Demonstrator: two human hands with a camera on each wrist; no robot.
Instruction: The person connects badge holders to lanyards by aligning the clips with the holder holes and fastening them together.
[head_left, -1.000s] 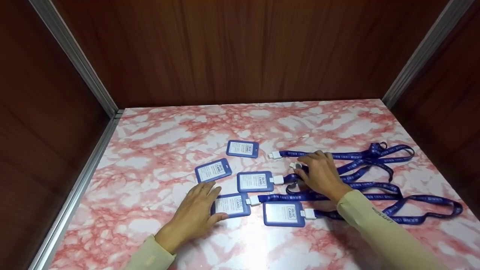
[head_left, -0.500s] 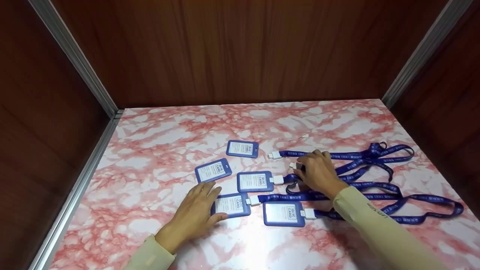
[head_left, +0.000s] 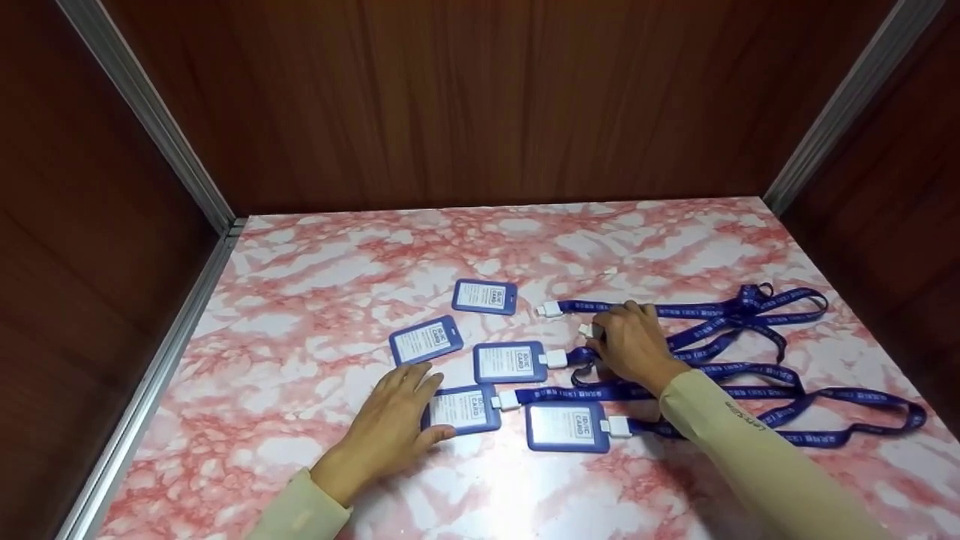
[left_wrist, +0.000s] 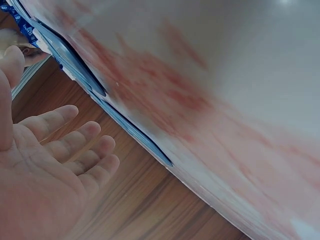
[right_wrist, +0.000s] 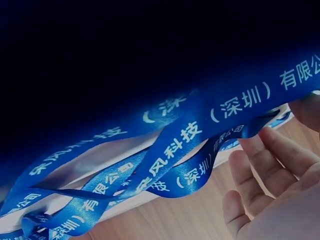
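Note:
My left hand [head_left: 386,431] is at the left end of a blue badge holder [head_left: 465,410], partly covering it in the head view. Its fingers are loosely spread, with nothing held in the left wrist view. My right hand [head_left: 634,345] pinches a blue lanyard near its white clip [head_left: 587,331]; the fingertips hide part of the clip. In the right wrist view the printed lanyard strap [right_wrist: 175,140] runs by the fingers. Two badge holders without lanyards, one farther back [head_left: 484,296] and one tilted [head_left: 426,340], lie left of the clips.
Two more badge holders, one in the middle [head_left: 510,362] and one in front [head_left: 568,427], are joined to white clips. Another loose clip [head_left: 551,309] lies farther back. Overlapping straps [head_left: 795,375] spread right over the marbled table [head_left: 360,255]. Wooden panels [head_left: 480,105] enclose it.
My right hand and forearm have shifted slightly left, and the fingers now cover more of the clip. My left hand and the badge holders have stayed put.

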